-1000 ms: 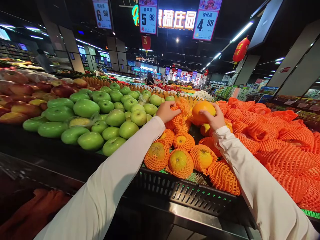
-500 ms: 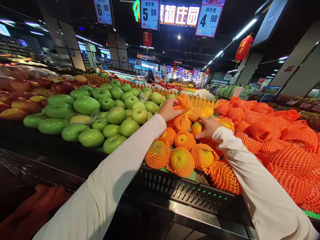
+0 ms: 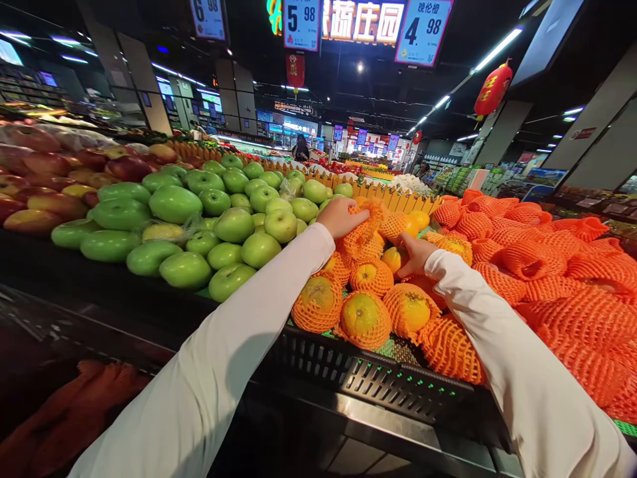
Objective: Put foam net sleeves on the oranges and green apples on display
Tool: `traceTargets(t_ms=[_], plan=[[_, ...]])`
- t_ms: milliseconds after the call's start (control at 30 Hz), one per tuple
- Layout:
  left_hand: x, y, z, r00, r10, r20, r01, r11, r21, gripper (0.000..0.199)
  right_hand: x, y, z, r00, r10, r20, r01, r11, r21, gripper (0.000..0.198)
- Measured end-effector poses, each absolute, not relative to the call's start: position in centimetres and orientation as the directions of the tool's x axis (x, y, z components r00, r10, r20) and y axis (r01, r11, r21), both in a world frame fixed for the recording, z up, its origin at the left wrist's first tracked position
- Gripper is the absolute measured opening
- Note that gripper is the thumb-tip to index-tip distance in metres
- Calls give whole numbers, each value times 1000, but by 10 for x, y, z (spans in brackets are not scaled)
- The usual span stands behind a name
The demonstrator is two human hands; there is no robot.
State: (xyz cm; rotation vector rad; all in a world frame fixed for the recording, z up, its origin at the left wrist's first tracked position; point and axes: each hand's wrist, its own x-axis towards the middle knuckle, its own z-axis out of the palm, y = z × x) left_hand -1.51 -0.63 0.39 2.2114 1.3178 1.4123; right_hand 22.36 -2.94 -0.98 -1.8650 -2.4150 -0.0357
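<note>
My left hand has its fingers closed on an orange foam net sleeve, which looks loose and crumpled above the other fruit. Bent around a bare orange, the fingers of my right hand rest at its right side. Nearer to me lie several oranges in foam nets, among them a greenish-yellow one at the front. They sit in a black slotted crate with green matting. The underside of the orange at my right hand is hidden.
Green apples are heaped left of the oranges, with red apples beyond them. To the right is a pile of fruit in red-orange foam nets. A low yellow picket fence runs behind. Price signs hang overhead.
My left hand has moved slightly right and the foam sleeve has come lower, toward me. My right hand stays at the bare orange. The view has shifted slightly.
</note>
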Motion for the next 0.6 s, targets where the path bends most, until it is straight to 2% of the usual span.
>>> traceTargets(t_ms=[167,267,400,600], plan=[[-14,-6,3,200,735,648,530,-637,559,25,232,-17,-20,-332,936,116,936,342,-80,94],[-13,-7,3,274,715,643,499,-677,540,16,232,-22,-16,-354,913,205,913,384,-134,107],[-12,-7,3,338,676,655,433,-730,530,16,222,-35,-5,-364,854,372,822,482,-304,90],[-12,-7,1,419,652,632,259,-753,605,33,209,-43,1,-343,787,512,557,610,-564,72]])
